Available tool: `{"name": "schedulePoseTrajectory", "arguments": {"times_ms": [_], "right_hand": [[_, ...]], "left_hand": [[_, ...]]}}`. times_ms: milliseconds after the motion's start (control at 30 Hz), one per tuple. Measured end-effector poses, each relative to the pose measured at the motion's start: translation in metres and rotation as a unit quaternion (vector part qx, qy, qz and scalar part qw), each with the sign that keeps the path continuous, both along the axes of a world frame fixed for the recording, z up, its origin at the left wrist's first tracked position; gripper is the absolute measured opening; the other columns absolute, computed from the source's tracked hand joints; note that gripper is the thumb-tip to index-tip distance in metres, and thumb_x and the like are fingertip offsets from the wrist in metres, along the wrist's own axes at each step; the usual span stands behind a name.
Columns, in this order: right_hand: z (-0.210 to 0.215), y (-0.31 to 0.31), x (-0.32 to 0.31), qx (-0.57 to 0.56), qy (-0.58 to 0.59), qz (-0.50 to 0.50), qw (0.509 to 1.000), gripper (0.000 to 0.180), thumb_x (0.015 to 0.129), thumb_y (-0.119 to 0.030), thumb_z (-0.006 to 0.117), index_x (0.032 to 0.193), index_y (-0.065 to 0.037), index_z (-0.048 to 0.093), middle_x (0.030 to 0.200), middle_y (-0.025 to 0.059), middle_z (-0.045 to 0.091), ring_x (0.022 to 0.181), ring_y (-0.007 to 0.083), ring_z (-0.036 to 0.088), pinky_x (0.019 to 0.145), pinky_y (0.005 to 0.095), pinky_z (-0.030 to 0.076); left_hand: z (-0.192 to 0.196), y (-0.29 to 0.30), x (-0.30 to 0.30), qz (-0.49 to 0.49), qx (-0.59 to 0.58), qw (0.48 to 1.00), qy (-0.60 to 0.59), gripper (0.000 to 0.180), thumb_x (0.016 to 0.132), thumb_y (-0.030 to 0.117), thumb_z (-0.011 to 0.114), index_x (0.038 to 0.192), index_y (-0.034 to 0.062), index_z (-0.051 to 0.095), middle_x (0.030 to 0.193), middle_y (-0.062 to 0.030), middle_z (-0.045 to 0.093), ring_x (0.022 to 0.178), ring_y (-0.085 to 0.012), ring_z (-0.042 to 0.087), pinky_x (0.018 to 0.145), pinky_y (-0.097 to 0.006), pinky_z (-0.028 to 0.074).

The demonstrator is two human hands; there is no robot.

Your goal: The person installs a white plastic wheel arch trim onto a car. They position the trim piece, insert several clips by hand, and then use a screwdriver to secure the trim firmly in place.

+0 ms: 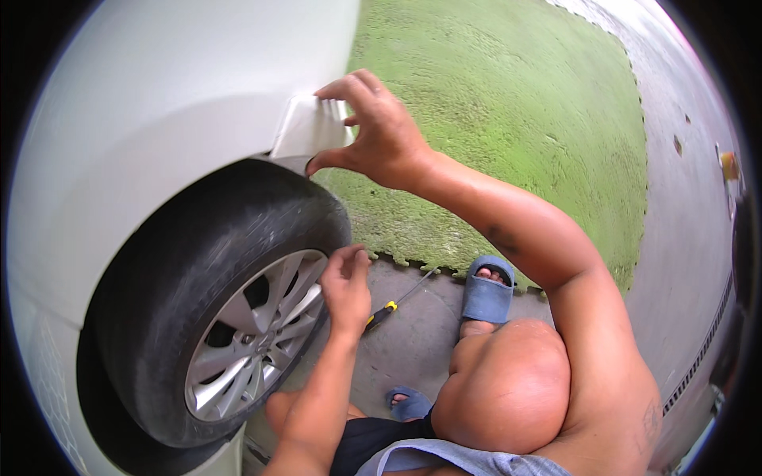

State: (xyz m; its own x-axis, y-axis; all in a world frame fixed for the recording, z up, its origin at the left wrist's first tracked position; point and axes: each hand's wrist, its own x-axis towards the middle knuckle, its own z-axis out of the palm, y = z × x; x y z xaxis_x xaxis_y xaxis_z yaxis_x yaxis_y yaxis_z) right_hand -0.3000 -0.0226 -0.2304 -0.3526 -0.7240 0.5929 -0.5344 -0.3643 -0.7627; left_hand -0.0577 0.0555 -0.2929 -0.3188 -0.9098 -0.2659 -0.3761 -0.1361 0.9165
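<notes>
Take the hub of the silver multi-spoke alloy wheel (248, 339) as your clock's centre. At eleven o'clock you have the glossy white painted car body (119, 151), smooth and curved, arching over the broad black rubber tyre (178, 262), which looks heavy and grippy. Between twelve and one sits the white corner panel (298, 131) at the end of the wheel arch. It should handle as light and fairly stiff, with some flex, slick on its face and easy to scratch; take it by its upper and lower edges, spreading the load. At two o'clock your left grip (346, 289) is loosely bent beside the tyre; you cannot tell whether it holds anything. At one o'clock your right grip (385, 135) spans the panel's outer end, fingertips high and thumb low; how firmly it grasps is unclear.

Toward three lies a black-and-yellow-handled screwdriver (382, 316) on the grey concrete floor (413, 349), its shaft angled at the mat's edge. Farther out that way, your blue open-toed slipper (486, 297) limits foot room. Between one and two, the green interlocking foam mat (508, 135) offers open room outward; mind its toothed border underfoot.
</notes>
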Motion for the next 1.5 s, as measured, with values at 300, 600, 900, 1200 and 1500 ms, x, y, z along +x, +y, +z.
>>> {"name": "schedulePoseTrajectory", "arguments": {"times_ms": [300, 600, 900, 1200, 1500], "right_hand": [[-0.005, -0.014, -0.033, -0.057, 0.096, 0.009, 0.994, 0.073, 0.052, -0.047, 0.096, 0.110, -0.017, 0.063, 0.105, 0.0046, 0.063, 0.101, 0.0282, 0.064, 0.077, 0.0424, 0.057], [-0.012, -0.028, -0.049, -0.097, 0.121, 0.085, 0.984, 0.066, 0.058, -0.052, 0.092, 0.110, -0.022, 0.065, 0.106, 0.0038, 0.064, 0.104, 0.0256, 0.064, 0.074, 0.0409, 0.056], [-0.025, -0.037, -0.050, -0.153, 0.085, 0.070, 0.982, 0.061, 0.055, -0.049, 0.092, 0.104, -0.025, 0.064, 0.100, -0.0003, 0.061, 0.097, 0.0222, 0.064, 0.066, 0.0383, 0.053], [-0.095, -0.068, -0.186, 0.077, -0.247, -0.116, 0.959, 0.036, 0.102, -0.032, 0.062, 0.115, 0.002, 0.064, 0.106, 0.0196, 0.071, 0.100, 0.0295, 0.070, 0.085, 0.0425, 0.057], [-0.234, -0.072, -0.096, 0.276, 0.051, 0.070, 0.957, 0.026, 0.100, -0.028, 0.059, 0.117, -0.011, 0.067, 0.137, 0.0151, 0.063, 0.131, 0.0334, 0.056, 0.104, 0.0502, 0.050]], "left_hand": [[0.041, -0.020, -0.083, -0.014, 0.131, 0.990, 0.050, 0.070, 0.107, 0.024, 0.058, 0.160, -0.0063, 0.024, 0.157, -0.0269, 0.040, 0.142, -0.0361, 0.046, 0.117, -0.046, 0.037], [-0.051, -0.057, -0.099, 0.079, 0.166, 0.982, -0.037, 0.079, 0.107, 0.029, 0.055, 0.164, 0.0028, 0.008, 0.164, -0.0263, 0.030, 0.149, -0.0450, 0.036, 0.121, -0.051, 0.031], [0.006, -0.087, -0.166, 0.118, -0.047, 0.992, -0.013, 0.056, 0.109, 0.030, 0.052, 0.156, 0.0070, 0.031, 0.155, -0.0172, 0.043, 0.146, -0.0362, 0.041, 0.121, -0.053, 0.034], [0.073, -0.120, -0.140, 0.124, 0.176, 0.976, -0.020, 0.049, 0.105, 0.012, 0.060, 0.149, -0.0006, 0.044, 0.146, -0.0147, 0.052, 0.135, -0.0360, 0.053, 0.117, -0.047, 0.040], [0.078, -0.121, -0.143, 0.097, 0.188, 0.973, -0.093, 0.051, 0.108, 0.020, 0.057, 0.154, 0.0024, 0.041, 0.153, -0.0128, 0.048, 0.144, -0.0322, 0.046, 0.120, -0.048, 0.034]]}}
